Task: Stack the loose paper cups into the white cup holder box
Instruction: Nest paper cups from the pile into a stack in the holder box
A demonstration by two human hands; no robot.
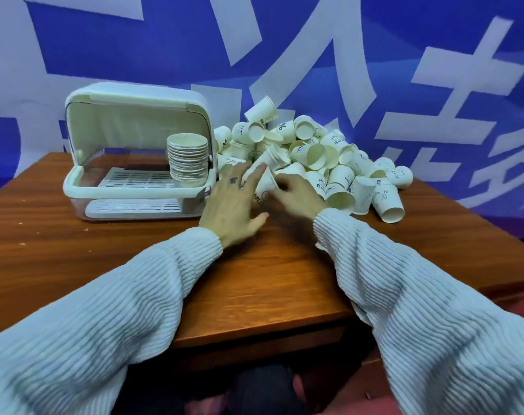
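Note:
A white cup holder box (75,181) stands open on the left of the wooden table, its lid flipped up. Inside it, at the right, is a stack of nested paper cups (188,158). A large pile of loose white paper cups (329,157) with printed drawings lies to the right of the box. Between my hands is one paper cup (265,185), lying tilted. My left hand (232,205) has its fingers stretched along the cup's left side. My right hand (296,196) pinches the cup's rim from the right.
The wooden table (254,280) has bare surface in front of the box and pile. Its front edge runs close to my body. A blue and white banner (284,40) hangs right behind the table.

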